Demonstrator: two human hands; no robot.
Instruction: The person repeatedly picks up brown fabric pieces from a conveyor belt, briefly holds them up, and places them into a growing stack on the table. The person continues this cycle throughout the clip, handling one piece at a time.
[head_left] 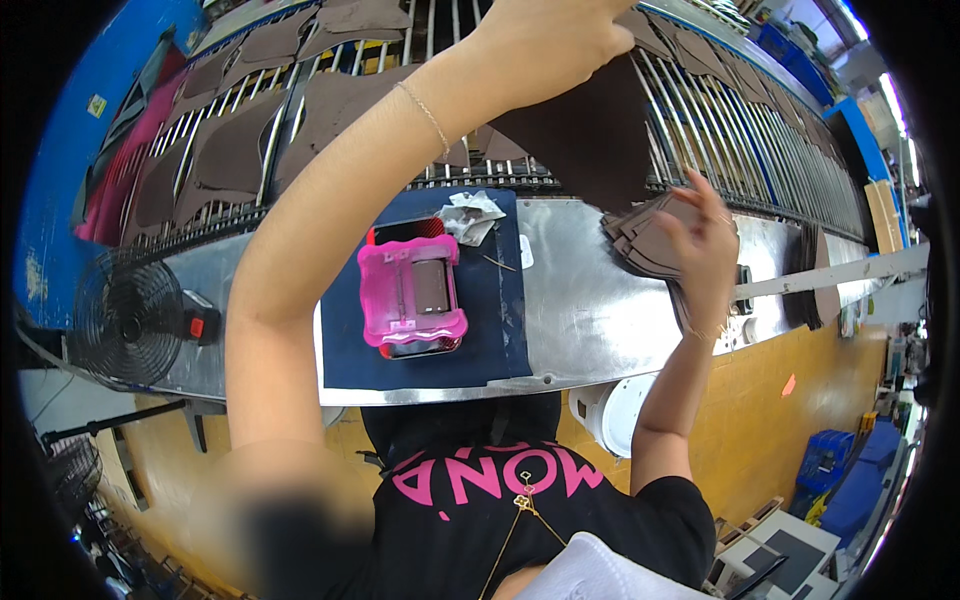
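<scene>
My left arm reaches across to the far side, where my left hand (560, 50) is closed on a dark brown leather-like piece (590, 135). The piece hangs below the hand, over the near edge of a rack of metal bars (690, 110). My right hand (700, 235) is at the right, fingers apart, beside a fanned stack of brown cut pieces (645, 240). Whether it touches the stack is hard to tell. Near my body, a pink scalloped frame (385, 290) with a brown roller (431, 287) sits on a dark blue sheet (490, 340).
Many flat brown pieces (235, 140) lie on the bars. A desk fan (130, 315) stands at the left of the metal table (575, 320). Crumpled paper (472, 217) lies by the pink frame. A pale bar (830, 275) crosses the right side; a white bucket (625, 415) stands below.
</scene>
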